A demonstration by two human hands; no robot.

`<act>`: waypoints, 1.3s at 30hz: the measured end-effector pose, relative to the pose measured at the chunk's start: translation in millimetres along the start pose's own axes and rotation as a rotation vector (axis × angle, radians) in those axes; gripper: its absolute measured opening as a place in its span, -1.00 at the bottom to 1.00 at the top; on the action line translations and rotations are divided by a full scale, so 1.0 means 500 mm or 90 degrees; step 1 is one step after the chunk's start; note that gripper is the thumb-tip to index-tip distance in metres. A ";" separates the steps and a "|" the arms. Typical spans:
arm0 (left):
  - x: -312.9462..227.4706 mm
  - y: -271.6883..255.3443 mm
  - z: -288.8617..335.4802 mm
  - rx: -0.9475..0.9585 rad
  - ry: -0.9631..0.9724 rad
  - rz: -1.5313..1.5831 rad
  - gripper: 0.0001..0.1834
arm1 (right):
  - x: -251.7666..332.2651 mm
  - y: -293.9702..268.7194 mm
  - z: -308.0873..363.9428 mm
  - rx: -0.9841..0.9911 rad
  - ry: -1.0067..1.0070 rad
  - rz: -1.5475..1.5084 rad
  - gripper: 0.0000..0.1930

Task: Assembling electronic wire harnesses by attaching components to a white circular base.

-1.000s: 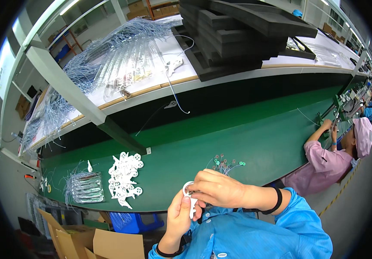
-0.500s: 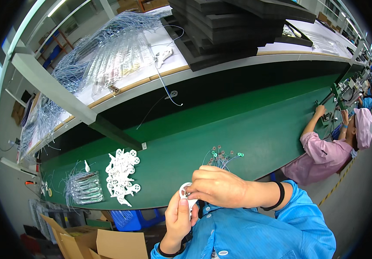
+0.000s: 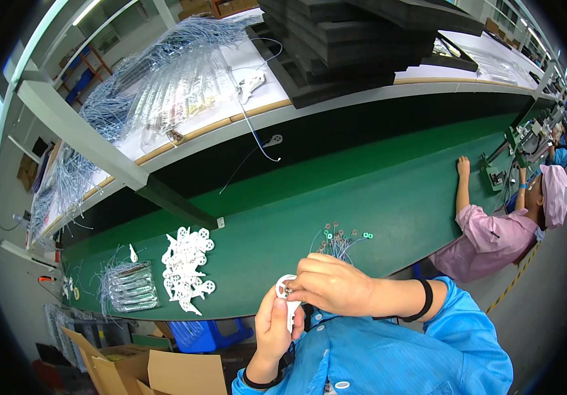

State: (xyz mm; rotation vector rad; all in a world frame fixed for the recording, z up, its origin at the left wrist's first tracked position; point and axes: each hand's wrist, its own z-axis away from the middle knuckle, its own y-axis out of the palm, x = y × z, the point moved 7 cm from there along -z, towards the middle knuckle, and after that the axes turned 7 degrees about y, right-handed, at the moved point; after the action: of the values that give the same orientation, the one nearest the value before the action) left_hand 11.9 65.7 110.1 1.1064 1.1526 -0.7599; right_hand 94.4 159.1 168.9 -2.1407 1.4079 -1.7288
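Close to my body, over the near edge of the bench, my left hand (image 3: 271, 332) grips a white plastic housing (image 3: 292, 318) with a rounded, ring-like upper end. My right hand (image 3: 335, 284) is closed at that round end, fingertips pinched at its opening. A small metallic bit shows there, too small to name. Just beyond my right hand lies a bunch of thin wires (image 3: 340, 243) with small green and brownish round ends. To the left, a pile of similar white plastic housings (image 3: 188, 266) rests on the green bench (image 3: 263, 247).
Left of the pile lie bagged wire bundles (image 3: 130, 288). Above the bench, a shelf carries blue-grey cables (image 3: 115, 92) and stacked black foam trays (image 3: 342, 49); a white piece (image 3: 274, 140) hangs below its edge. A pink-clad co-worker (image 3: 487, 240) sits right. Cardboard boxes (image 3: 184, 372) stand below.
My hands keep almost the same hold, with the housing slightly shifted. The hanging white piece has swung right. The co-worker's near hand has moved left, away from the device, onto the bench.
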 end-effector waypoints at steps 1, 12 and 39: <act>0.003 0.001 -0.002 -0.003 -0.016 0.057 -0.56 | 0.001 -0.001 -0.002 0.022 -0.003 -0.017 -0.80; -0.007 -0.005 -0.007 -0.040 -0.012 0.050 -0.59 | 0.018 -0.008 -0.016 0.072 -0.005 0.004 -0.77; 0.024 -0.024 0.015 -0.143 0.038 -0.035 -0.73 | 0.011 0.036 -0.005 0.126 -0.004 -0.016 -0.93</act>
State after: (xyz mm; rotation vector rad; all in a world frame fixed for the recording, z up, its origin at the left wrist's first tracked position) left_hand 6.7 56.0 95.6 0.9179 1.2900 -0.6250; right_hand 81.1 146.0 164.4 -2.0647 1.1583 -1.7845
